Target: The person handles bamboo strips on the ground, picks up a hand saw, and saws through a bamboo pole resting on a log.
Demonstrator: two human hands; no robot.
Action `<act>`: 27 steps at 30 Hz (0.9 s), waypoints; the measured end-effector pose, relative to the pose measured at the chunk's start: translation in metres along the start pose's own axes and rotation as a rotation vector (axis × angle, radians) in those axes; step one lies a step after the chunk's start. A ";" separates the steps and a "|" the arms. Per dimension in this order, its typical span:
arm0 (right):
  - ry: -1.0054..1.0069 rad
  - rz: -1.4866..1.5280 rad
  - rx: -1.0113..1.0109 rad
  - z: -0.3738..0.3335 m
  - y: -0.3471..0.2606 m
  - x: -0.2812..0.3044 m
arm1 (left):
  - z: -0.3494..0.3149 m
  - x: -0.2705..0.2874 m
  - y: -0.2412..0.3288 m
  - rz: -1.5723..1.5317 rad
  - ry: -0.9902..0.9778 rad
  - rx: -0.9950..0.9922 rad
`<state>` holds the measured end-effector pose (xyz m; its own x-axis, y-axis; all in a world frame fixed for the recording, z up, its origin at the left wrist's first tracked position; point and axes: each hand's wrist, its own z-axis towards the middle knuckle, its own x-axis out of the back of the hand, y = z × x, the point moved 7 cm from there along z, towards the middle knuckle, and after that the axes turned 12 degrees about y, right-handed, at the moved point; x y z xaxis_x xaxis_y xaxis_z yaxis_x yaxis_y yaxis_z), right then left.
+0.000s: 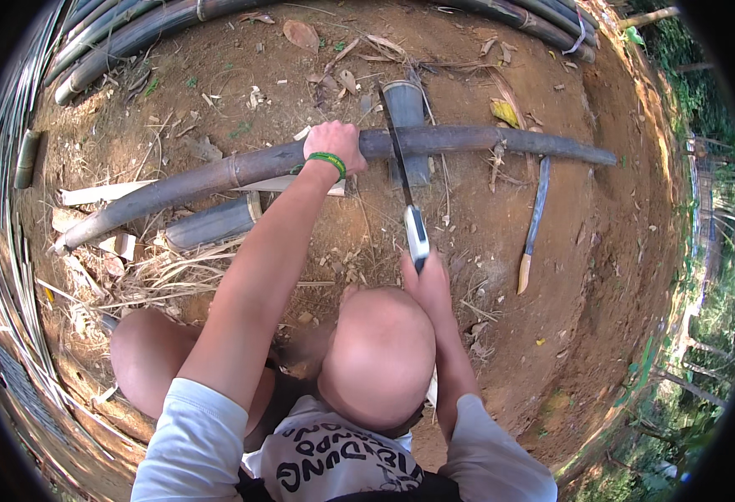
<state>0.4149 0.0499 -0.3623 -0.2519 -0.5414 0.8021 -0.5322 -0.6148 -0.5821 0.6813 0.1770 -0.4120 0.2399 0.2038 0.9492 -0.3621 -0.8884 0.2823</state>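
Note:
A long dark bamboo pole (275, 162) lies across the ground in front of me. My left hand (334, 144), a green band at its wrist, is closed over the pole near its middle. In my right hand (427, 272) is the pale handle of a handsaw (417, 236). The saw's dark blade crosses the pole a little right of my left hand; how deep it sits cannot be made out. Beneath the pole at that spot lies a short, thick bamboo piece (405, 105), pointing away from me.
To the right, a machete (538, 213) with a wooden handle lies on the soil. Another short bamboo section (209, 224) and dry strips (179, 272) are at the left. Bamboo poles (133, 46) are stacked along the far edge. Thin split canes (0, 243) line the left side.

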 end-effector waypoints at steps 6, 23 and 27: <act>-0.129 0.050 -0.245 -0.069 0.011 0.039 | -0.003 -0.008 0.006 -0.001 0.014 -0.013; -0.094 0.072 -0.167 -0.080 0.018 0.050 | -0.004 -0.010 0.006 0.004 0.040 -0.006; -0.080 0.016 -0.125 -0.029 0.012 0.012 | -0.008 -0.007 0.004 0.004 0.058 -0.007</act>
<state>0.3822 0.0528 -0.3558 -0.1988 -0.5978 0.7766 -0.6267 -0.5317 -0.5697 0.6710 0.1750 -0.4163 0.1858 0.2236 0.9568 -0.3690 -0.8866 0.2789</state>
